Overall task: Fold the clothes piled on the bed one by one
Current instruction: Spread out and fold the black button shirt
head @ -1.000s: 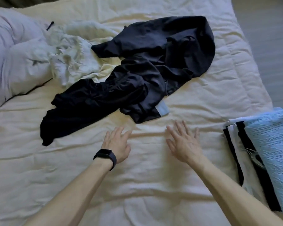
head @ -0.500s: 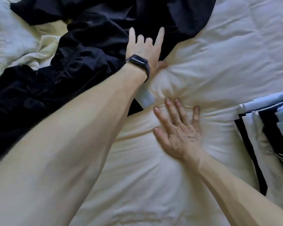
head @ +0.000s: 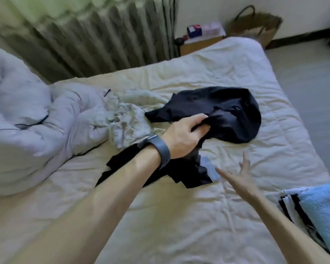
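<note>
The bed (head: 227, 73) had a cream quilted cover, wrinkled all over. A pale grey duvet (head: 27, 130) lay bunched in a thick roll along its left side. Touching that roll sat a crumpled white garment (head: 126, 119). Against its right edge sprawled a black garment (head: 232, 115), heaped toward the middle of the bed with one dark end trailing nearer the camera. A small pale blue patch (head: 211, 168) showed at that near end. At the right edge lay a folded stack: a light blue knit (head: 322, 210) on top of a black-and-white striped piece (head: 291, 204).
</note>
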Demonstrator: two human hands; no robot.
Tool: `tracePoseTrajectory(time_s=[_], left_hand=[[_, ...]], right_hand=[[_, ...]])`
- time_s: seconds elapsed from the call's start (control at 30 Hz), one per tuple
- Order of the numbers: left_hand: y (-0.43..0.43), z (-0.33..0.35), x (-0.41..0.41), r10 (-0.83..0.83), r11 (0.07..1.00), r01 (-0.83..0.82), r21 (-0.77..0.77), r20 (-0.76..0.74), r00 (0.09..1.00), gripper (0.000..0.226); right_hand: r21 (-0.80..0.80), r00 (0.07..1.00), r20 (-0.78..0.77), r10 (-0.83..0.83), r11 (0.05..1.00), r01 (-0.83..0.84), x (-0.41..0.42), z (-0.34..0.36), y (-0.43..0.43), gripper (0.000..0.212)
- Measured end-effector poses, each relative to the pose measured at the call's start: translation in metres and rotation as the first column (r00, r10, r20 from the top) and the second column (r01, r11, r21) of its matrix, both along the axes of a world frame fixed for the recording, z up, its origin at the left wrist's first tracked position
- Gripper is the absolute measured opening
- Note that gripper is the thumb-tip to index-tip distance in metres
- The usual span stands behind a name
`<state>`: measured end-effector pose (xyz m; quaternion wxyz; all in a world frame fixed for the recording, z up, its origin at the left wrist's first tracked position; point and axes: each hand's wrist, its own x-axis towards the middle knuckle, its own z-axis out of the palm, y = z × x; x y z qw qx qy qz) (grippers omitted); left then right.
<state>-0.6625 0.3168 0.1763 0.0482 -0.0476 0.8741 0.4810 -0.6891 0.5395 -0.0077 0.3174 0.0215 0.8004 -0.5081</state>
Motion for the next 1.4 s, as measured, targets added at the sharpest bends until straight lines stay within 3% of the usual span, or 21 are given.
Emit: tracePoseTrajectory(time_s=[0.1,0.2,0.3,0.43,0.5,0.57,0.67,0.73,0.77,0.9,1.03,1.13,1.2,1.3,1.4], left_hand=[[-0.005,0.055,0.076,-0.008,0.998,0.009,0.068,-0.014,1.000,0.012],[-0.009,0.089,0.140,0.082,0.980,-0.079,0.184,-0.009,0.997,0.018],[-0.016,0.106,0.201,0.096,0.938,-0.105,0.331,0.043,0.994,0.026],[-0.042,0.104,0.273,0.142,0.897,-0.154,0.415,0.059,0.988,0.023],[-0.057,0.096,0.311,0.268,0.838,-0.273,0.472,0.079,0.960,0.017],[-0.069,0.085,0.351,0.416,0.787,-0.420,0.452,0.115,0.902,0.016],[-0.085,0.064,0.402,0.620,0.614,-0.644,0.456,0.226,0.751,0.015],[-0.094,0.062,0.425,0.692,0.454,-0.707,0.542,0.285,0.663,0.014],[-0.097,0.065,0.433,0.694,0.416,-0.707,0.572,0.302,0.653,0.014],[-0.101,0.086,0.457,0.667,0.477,-0.644,0.599,0.231,0.708,0.016],[-0.119,0.104,0.488,0.755,0.538,-0.683,0.494,0.079,0.651,0.018],[-0.129,0.111,0.521,0.748,0.562,-0.670,0.484,0.047,0.661,0.023],[-0.130,0.115,0.540,0.731,0.577,-0.653,0.491,0.046,0.681,0.029],[-0.138,0.127,0.564,0.706,0.619,-0.619,0.483,0.003,0.708,0.031],[-0.159,0.137,0.580,0.769,0.572,-0.692,0.440,0.005,0.639,0.019]], right_hand=[[-0.170,0.968,-0.251,0.006,0.984,-0.050,0.020,0.092,-0.023,0.127],[-0.212,0.927,-0.203,0.315,0.910,-0.355,0.068,0.159,-0.046,0.094],[-0.093,0.836,-0.103,0.539,0.832,-0.547,0.146,0.196,-0.068,0.045],[-0.058,0.879,-0.140,0.457,0.882,-0.468,0.229,0.207,-0.089,0.010],[-0.009,0.904,-0.168,0.393,0.916,-0.400,0.256,0.210,-0.087,0.012],[0.147,0.852,-0.268,0.450,0.893,-0.425,0.279,0.217,-0.081,0.017],[0.513,0.638,-0.323,0.699,0.696,-0.503,0.308,0.221,-0.068,0.014],[0.602,0.564,-0.301,0.769,0.611,-0.513,0.328,0.217,-0.063,0.008],[0.616,0.561,-0.286,0.777,0.598,-0.513,0.337,0.214,-0.062,0.009],[0.610,0.595,-0.317,0.739,0.639,-0.469,0.373,0.204,-0.080,0.015],[0.549,0.647,-0.429,0.631,0.751,-0.368,0.401,0.203,-0.090,0.013],[0.585,0.665,-0.432,0.609,0.751,-0.307,0.413,0.204,-0.078,0.013],[0.580,0.714,-0.445,0.541,0.781,-0.231,0.424,0.207,-0.070,0.024],[0.439,0.794,-0.512,0.327,0.894,-0.086,0.441,0.218,-0.070,0.031],[0.234,0.799,-0.578,0.167,0.972,-0.033,0.454,0.247,-0.083,0.030]])
